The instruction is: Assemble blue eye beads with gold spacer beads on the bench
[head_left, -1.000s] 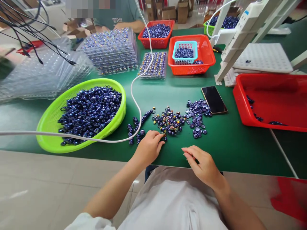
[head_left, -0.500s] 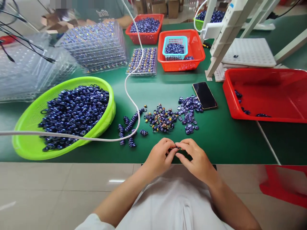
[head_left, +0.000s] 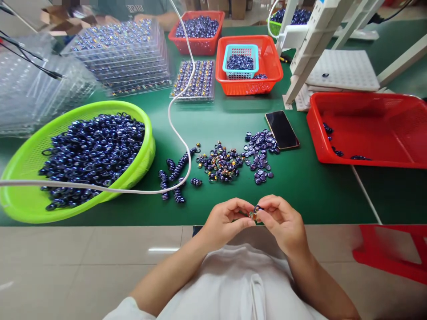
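My left hand (head_left: 227,220) and my right hand (head_left: 283,222) meet at the near edge of the green table (head_left: 300,186), fingers pinched together on one small dark blue part with a metal bit (head_left: 255,212). Just beyond them lie three loose heaps: stacked dark blue pieces (head_left: 175,173), a mixed pile of blue and metal parts (head_left: 220,162), and flat purple-blue pieces (head_left: 260,153). A big lime green basket (head_left: 20,204) full of dark blue parts sits to the left.
A white cable (head_left: 180,138) loops across the table over the green basket. A black phone (head_left: 282,130) lies by a red bin (head_left: 367,129). Orange basket (head_left: 267,84) with a small blue basket (head_left: 240,62), clear trays (head_left: 123,58), white rack (head_left: 313,44) behind. Another person sits opposite.
My left hand left the mixed pile with a part and both hands came together, then drew back toward me to the table edge, still pinching the part.
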`<state>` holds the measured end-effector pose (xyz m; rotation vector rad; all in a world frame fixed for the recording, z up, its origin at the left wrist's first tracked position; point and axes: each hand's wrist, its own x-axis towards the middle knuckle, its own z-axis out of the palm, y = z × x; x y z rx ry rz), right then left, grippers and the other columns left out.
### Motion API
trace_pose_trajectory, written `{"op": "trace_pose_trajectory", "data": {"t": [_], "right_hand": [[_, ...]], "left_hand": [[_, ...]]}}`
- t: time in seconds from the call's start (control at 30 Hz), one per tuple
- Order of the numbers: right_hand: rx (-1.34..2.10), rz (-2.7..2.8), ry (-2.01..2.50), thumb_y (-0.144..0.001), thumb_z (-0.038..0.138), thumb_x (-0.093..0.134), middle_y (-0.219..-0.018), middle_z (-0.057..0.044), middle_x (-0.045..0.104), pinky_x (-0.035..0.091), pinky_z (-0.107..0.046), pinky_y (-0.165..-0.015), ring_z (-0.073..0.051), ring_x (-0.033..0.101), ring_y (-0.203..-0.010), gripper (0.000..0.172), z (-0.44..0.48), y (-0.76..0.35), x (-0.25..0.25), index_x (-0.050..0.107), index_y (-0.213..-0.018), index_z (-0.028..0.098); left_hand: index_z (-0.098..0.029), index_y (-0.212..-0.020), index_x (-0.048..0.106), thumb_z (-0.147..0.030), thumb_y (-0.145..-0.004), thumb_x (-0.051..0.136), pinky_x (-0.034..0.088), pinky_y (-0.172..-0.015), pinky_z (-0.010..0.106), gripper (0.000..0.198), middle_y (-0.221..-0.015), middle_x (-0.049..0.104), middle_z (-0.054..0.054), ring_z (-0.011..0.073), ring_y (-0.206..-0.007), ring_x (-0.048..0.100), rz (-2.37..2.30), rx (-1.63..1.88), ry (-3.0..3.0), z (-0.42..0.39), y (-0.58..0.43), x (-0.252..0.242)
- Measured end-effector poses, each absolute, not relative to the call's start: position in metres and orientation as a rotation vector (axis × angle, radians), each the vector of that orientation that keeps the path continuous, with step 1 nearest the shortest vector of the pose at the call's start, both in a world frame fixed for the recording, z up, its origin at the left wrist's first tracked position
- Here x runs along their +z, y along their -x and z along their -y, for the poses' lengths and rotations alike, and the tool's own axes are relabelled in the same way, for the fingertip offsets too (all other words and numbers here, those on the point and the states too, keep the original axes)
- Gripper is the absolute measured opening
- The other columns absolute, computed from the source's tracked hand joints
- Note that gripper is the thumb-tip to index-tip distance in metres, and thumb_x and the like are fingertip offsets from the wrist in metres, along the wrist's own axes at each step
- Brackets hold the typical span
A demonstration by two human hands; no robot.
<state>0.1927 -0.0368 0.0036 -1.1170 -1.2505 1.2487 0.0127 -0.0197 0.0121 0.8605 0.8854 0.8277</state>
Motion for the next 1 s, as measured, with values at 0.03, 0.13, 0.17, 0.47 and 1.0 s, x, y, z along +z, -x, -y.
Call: {"op": "trace_pose_trajectory", "data": {"t": [0.03,0.13,0.17,0.47,1.0], "right_hand": [[1.256,1.226,1.123,-0.090,0.020,0.067,-0.093,0.000,0.061,0.056,-0.023,-0.069,-0.011,0.064,-0.077,0.009,0.038,-0.191,0.003,0.063,-0.095,0.025],[1.262,1.202,1.133,-0.089,0.019,0.068,-0.093,0.000,0.060,0.054,-0.021,-0.067,-0.011,0.063,-0.077,0.009,0.040,-0.187,0.000,0.062,-0.094,0.025],[1.259,1.201,1.130,-0.090,0.019,0.067,-0.092,0.000,0.060,0.054,-0.021,-0.068,-0.011,0.063,-0.077,0.009,0.041,-0.187,-0.001,0.062,-0.094,0.025],[1.206,1.879,0.837,-0.090,0.012,0.061,-0.120,-0.007,0.054,0.055,-0.034,-0.089,-0.020,0.059,-0.110,0.050,0.029,-0.208,0.014,0.057,-0.134,0.035],[0.832,1.663,1.211,-0.088,0.008,0.056,-0.085,-0.001,0.062,0.051,-0.029,-0.072,-0.016,0.062,-0.079,0.016,0.034,-0.184,0.003,0.059,-0.091,0.023]], "left_hand": [[-0.013,-0.091,0.071,-0.025,-0.074,0.083,0.056,-0.077,0.029,0.024,-0.087,0.073,0.006,0.0163,-0.079,0.069,-0.909,0.854,-0.859,0.021,-0.015,0.011],[-0.013,-0.086,0.071,-0.026,-0.075,0.083,0.056,-0.077,0.028,0.020,-0.084,0.073,0.005,0.0157,-0.079,0.068,-0.939,0.914,-0.840,0.024,-0.019,0.010],[-0.013,-0.086,0.071,-0.025,-0.075,0.083,0.056,-0.076,0.028,0.020,-0.084,0.073,0.004,0.0152,-0.078,0.068,-0.938,0.915,-0.836,0.024,-0.019,0.010],[-0.012,-0.084,0.072,-0.020,-0.075,0.083,0.051,-0.069,0.022,0.015,-0.074,0.072,0.002,0.0103,-0.069,0.065,-0.736,0.681,-0.693,0.015,-0.006,0.011],[-0.015,-0.089,0.075,-0.028,-0.077,0.080,0.059,-0.076,0.027,0.018,-0.082,0.074,0.004,0.0151,-0.076,0.070,-1.027,0.940,-0.838,0.029,-0.018,0.005]]}}
